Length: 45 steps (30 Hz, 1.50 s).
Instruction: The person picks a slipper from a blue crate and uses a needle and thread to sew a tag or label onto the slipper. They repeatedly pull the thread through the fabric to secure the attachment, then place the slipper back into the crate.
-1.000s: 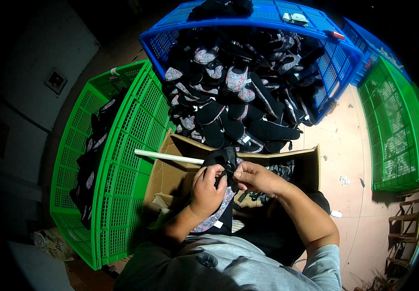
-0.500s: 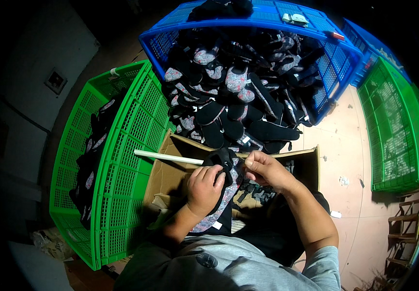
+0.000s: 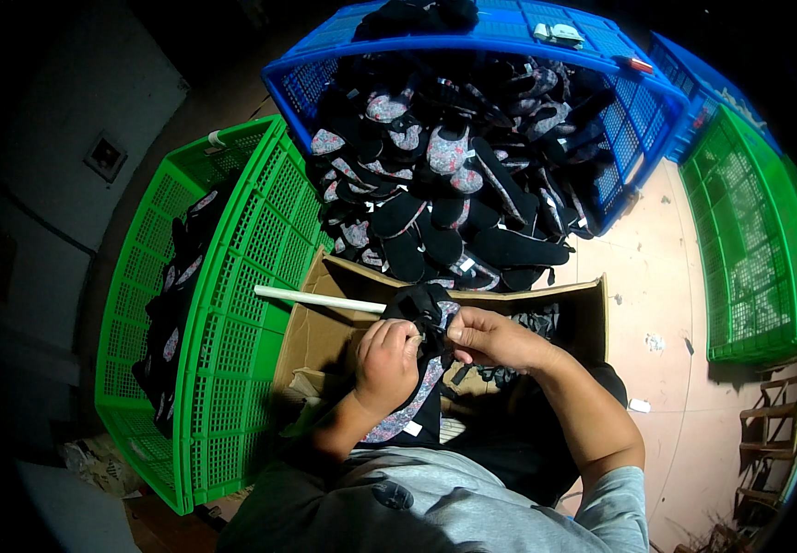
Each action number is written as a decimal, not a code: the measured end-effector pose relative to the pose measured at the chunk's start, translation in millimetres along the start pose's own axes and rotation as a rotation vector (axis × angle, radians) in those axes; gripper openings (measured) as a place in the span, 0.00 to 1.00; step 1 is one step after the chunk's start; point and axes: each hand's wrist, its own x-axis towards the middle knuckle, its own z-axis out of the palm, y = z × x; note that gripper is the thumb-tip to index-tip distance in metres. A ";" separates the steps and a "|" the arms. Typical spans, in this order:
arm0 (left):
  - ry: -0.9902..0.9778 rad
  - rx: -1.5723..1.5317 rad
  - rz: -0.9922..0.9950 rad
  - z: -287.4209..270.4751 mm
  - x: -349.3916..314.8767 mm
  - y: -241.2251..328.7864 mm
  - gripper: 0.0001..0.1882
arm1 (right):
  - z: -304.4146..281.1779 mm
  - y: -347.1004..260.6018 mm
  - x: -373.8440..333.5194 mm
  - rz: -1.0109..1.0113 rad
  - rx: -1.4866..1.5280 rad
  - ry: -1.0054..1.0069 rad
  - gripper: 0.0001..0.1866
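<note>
Pale tiled floor [image 3: 661,267] lies open right of the brown cardboard box [image 3: 304,334]. Curled left hand [image 3: 386,365] grips a floral-banded black fabric piece [image 3: 427,382] over the box; right hand [image 3: 492,339], fingertips together at its edge, hold unclear.

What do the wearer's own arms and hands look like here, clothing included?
The left hand and right hand are bare, with no gloves, and no watch or bracelet shows on either wrist. The light grey top has short sleeves and a dark round mark on its front.
</note>
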 end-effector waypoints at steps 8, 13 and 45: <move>0.085 -0.056 0.071 -3.1 -1.4 -2.2 0.05 | 1.9 -3.5 -0.9 0.013 -0.039 -0.013 0.14; 0.099 -0.020 0.085 -3.1 -2.6 -3.4 0.05 | 2.7 -3.7 -1.6 -0.021 -0.032 -0.069 0.13; 0.052 -0.132 -0.118 -7.2 -12.4 1.4 0.15 | 13.8 4.2 5.0 0.083 -0.106 -0.017 0.16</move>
